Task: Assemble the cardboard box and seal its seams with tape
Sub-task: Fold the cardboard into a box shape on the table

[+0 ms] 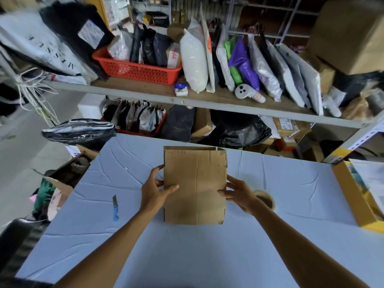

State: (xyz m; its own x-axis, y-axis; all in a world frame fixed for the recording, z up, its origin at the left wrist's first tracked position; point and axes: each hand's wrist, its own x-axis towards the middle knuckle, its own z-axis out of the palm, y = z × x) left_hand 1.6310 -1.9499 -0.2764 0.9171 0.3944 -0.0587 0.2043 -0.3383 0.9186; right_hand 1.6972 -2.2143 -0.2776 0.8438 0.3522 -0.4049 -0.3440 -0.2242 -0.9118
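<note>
Both hands hold the cardboard box (pixel 195 185) by its long edges: the left hand (pixel 154 189) at nine o'clock of the panel with its thumb lying on the top face, the right hand (pixel 239 193) at three o'clock with fingertips curled over the edge. The box sits at the middle of the bench (pixel 187 252), folded nearly flat, though a sliver of gap shows along its far end at twelve o'clock, so it looks to be just starting to open. The seams appear untaped.

To do this step well, I would press the two edges gently toward each other so the sleeve pops square along its scored creases, keeping thumbs off the flaps and the panel low over the bench.

Going by size: the bench wears a pale blue cloth, soft and wrinkled. The box is plain brown corrugated board, matte and stiff, with a lengthwise crease and notched corners. A roll of tape (pixel 267 199) lies just beside the right hand at three o'clock, a brownish ring, partly hidden. A small knife (pixel 115 208) with a blue handle lies at nine o'clock, well apart from the box.
</note>
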